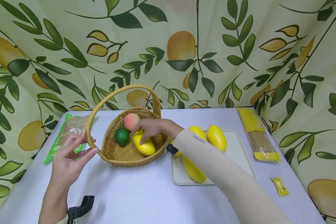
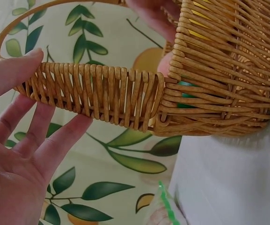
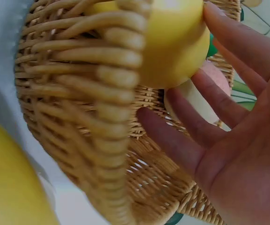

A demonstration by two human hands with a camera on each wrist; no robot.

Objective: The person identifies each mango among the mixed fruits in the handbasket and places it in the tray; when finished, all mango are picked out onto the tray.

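Note:
A wicker basket [image 1: 119, 155] stands on the table; my left hand [image 1: 68, 158] pinches its arched handle [image 1: 91, 124] between thumb and fingers. Inside the basket, my right hand [image 1: 151, 127] lightly holds a yellow mango [image 1: 145, 145]. In the right wrist view, thumb and fingertips meet the mango [image 3: 174, 44] while the outer fingers are spread off it. Beside that mango lie a dark green fruit [image 1: 121, 136] and a pink peach [image 1: 132, 121]. The basket's woven side [image 2: 228, 70] fills the right of the left wrist view.
Right of the basket, a white tray [image 1: 242, 155] bears several yellow mangoes [image 1: 216, 137], partly behind my right sleeve. Farther right lie a yellow packet [image 1: 257, 133] and a small yellow wrapped item [image 1: 280, 186]. A green-edged bag [image 1: 72, 127] lies behind my left hand. Leaf-patterned cloth hangs around the table.

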